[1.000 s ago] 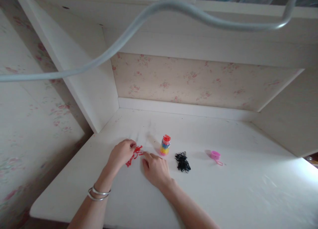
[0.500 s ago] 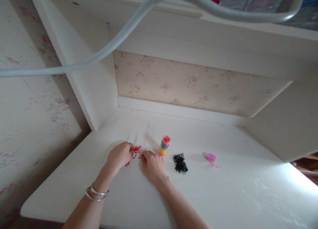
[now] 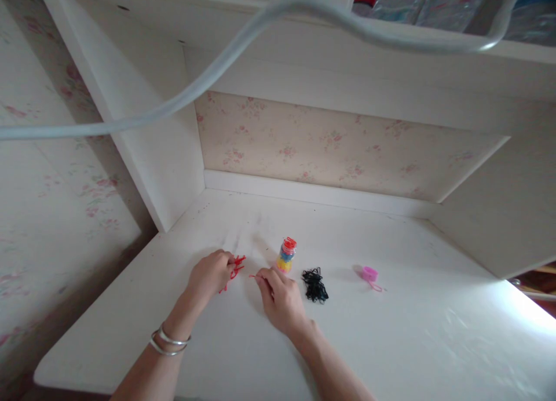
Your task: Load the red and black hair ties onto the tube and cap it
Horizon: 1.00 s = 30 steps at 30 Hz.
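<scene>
Right hand (image 3: 281,299) had drawn off rightward, pinching red band (image 3: 252,276); left hand (image 3: 212,273) touched red pile (image 3: 237,262) toward left edge of table (image 3: 412,331), grip unclear. Step seemed separating out bands; next move called for steady pinch.

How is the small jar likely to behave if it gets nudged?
The jar looks taller than wide, so a push near its top would probably tip it. Red bands pile up at its uncovered mouth, so some might spill. Its round body could well roll once on its side.
</scene>
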Each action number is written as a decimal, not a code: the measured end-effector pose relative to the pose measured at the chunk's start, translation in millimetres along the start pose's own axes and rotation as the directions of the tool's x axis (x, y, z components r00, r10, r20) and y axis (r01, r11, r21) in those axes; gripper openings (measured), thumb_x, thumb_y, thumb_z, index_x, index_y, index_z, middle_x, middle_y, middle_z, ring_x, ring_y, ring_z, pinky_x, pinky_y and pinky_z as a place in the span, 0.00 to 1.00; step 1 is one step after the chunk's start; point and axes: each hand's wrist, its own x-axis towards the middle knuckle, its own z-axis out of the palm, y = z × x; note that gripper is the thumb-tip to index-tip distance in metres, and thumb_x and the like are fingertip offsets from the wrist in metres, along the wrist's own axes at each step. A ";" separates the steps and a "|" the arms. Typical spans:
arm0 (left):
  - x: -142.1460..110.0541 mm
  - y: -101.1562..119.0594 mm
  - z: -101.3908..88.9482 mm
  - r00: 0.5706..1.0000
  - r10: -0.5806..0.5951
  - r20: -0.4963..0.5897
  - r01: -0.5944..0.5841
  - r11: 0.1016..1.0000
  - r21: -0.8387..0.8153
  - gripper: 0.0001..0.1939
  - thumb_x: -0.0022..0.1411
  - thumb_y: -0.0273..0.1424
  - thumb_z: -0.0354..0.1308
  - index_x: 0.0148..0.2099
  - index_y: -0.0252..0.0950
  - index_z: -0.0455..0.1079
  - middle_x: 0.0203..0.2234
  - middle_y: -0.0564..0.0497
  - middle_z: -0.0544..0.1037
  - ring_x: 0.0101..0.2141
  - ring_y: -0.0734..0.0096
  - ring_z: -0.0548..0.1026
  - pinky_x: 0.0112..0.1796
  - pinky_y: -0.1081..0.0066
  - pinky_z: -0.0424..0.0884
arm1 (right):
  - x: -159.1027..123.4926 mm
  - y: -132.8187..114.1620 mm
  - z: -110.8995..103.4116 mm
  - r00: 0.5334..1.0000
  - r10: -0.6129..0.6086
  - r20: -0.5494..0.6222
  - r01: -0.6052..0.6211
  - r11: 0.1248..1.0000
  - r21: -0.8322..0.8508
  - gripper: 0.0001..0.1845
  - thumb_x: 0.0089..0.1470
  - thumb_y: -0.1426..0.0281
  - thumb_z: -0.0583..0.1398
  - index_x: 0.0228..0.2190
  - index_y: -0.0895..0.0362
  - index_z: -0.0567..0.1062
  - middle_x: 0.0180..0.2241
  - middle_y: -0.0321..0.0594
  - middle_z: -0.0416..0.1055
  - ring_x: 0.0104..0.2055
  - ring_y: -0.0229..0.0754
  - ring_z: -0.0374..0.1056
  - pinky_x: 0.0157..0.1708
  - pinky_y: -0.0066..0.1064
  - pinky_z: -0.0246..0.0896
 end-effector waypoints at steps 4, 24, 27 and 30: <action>-0.8 -0.5 1.2 0.999 -0.048 -0.001 0.048 0.999 -0.023 0.12 0.62 0.33 0.49 0.33 0.40 0.74 0.32 0.49 0.80 0.35 0.66 0.77 0.35 0.72 0.65 | 2.6 5.1 -17.8 0.954 0.073 -0.292 -0.040 0.992 0.119 0.10 0.63 0.67 0.51 0.36 0.56 0.72 0.29 0.39 0.71 0.29 0.37 0.66 0.30 0.26 0.58; -1.1 16.9 -7.2 0.989 -0.103 -0.104 0.110 0.992 0.065 0.11 0.67 0.33 0.43 0.39 0.40 0.67 0.29 0.49 0.79 0.31 0.66 0.76 0.30 0.73 0.62 | 32.6 22.3 -53.8 0.903 0.276 -0.329 -0.245 0.960 0.134 0.16 0.61 0.59 0.51 0.34 0.56 0.74 0.29 0.38 0.72 0.26 0.36 0.65 0.30 0.27 0.58; -2.0 18.4 -8.0 0.988 -0.089 -0.126 0.096 0.994 0.047 0.12 0.68 0.33 0.43 0.39 0.40 0.67 0.29 0.50 0.79 0.32 0.67 0.76 0.31 0.73 0.63 | 32.0 21.4 -53.4 0.895 0.290 -0.340 -0.254 0.956 0.149 0.17 0.60 0.59 0.51 0.34 0.56 0.74 0.29 0.39 0.72 0.26 0.36 0.64 0.29 0.26 0.58; -2.0 18.1 -7.2 0.987 -0.080 -0.140 0.084 0.996 0.021 0.11 0.67 0.32 0.43 0.38 0.39 0.67 0.30 0.50 0.78 0.32 0.68 0.76 0.31 0.73 0.63 | 31.2 20.7 -53.3 0.885 0.311 -0.345 -0.263 0.948 0.181 0.17 0.60 0.59 0.52 0.34 0.56 0.74 0.28 0.38 0.72 0.25 0.35 0.63 0.27 0.26 0.57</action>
